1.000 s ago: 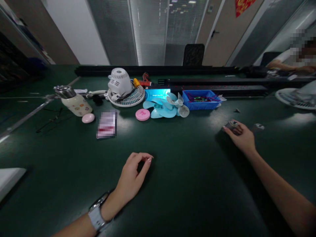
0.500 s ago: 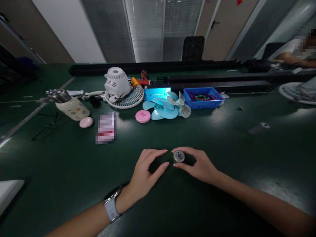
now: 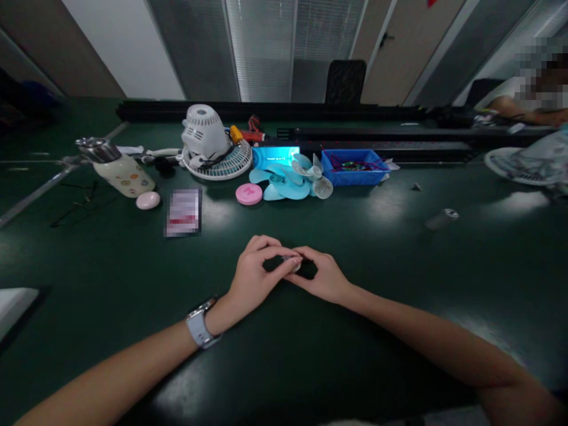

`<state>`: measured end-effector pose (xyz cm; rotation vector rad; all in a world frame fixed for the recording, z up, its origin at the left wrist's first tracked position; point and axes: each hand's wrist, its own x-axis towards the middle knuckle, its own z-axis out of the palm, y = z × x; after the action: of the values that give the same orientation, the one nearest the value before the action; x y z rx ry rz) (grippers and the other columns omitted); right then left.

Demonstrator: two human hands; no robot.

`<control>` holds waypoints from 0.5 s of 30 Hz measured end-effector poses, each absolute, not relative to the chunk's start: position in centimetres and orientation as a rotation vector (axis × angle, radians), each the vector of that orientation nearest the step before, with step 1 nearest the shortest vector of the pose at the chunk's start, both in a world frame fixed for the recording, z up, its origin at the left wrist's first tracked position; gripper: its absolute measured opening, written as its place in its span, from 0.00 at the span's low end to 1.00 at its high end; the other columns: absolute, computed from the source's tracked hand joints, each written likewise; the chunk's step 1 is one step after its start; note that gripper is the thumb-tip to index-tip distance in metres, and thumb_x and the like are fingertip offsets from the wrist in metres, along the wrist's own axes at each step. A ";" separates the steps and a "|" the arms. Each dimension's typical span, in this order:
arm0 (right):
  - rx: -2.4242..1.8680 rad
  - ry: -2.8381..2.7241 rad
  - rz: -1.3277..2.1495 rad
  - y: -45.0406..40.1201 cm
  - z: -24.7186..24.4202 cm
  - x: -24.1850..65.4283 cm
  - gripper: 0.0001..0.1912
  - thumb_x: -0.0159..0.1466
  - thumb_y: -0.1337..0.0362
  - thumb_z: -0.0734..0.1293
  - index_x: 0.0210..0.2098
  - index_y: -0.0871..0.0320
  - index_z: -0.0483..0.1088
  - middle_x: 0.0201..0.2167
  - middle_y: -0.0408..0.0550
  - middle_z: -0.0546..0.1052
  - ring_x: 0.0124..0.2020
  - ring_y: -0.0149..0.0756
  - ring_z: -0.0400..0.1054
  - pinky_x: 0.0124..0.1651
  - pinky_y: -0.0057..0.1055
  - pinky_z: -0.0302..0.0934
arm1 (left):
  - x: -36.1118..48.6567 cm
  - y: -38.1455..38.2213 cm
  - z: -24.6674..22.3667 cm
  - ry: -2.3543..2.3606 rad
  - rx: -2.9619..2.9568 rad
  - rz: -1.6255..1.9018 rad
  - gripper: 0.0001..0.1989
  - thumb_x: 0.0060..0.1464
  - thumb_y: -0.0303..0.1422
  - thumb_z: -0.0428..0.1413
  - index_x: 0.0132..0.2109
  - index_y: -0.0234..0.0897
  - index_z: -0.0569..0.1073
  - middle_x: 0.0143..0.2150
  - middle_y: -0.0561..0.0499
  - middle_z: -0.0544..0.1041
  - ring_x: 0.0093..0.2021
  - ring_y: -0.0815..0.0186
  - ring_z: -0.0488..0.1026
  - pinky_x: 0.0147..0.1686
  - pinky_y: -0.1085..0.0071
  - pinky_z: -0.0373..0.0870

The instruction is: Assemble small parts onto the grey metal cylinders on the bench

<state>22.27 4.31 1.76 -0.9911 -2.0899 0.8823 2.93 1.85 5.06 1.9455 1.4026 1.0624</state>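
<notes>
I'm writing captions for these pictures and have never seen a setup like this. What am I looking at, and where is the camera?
There is no robot here: these are a person's bare hands, seen by one camera worn on the head, looking forward and down. The left hand, with a watch at its wrist, and the right hand meet around a small metal part, mostly hidden by the fingers. A similar cylinder lies off to the right on the dark green table. Further back are a bottle, a white fan part, pale blue fan blades and a blue tray of wires.
</notes>
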 end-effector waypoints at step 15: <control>-1.321 -1.613 0.418 10.7 1.8 36.6 0.24 0.55 0.57 0.74 0.48 0.61 0.71 0.43 0.56 0.80 0.42 0.43 0.76 0.48 0.41 0.70 | -0.1 1.7 0.3 1.578 2.201 0.784 0.15 0.55 0.48 0.59 0.46 0.51 0.82 0.36 0.49 0.76 0.39 0.61 0.67 0.43 0.64 0.61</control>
<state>36.63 10.72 1.76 -1.3214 -1.6129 0.4178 -0.05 1.70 0.35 2.2007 1.5775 0.7843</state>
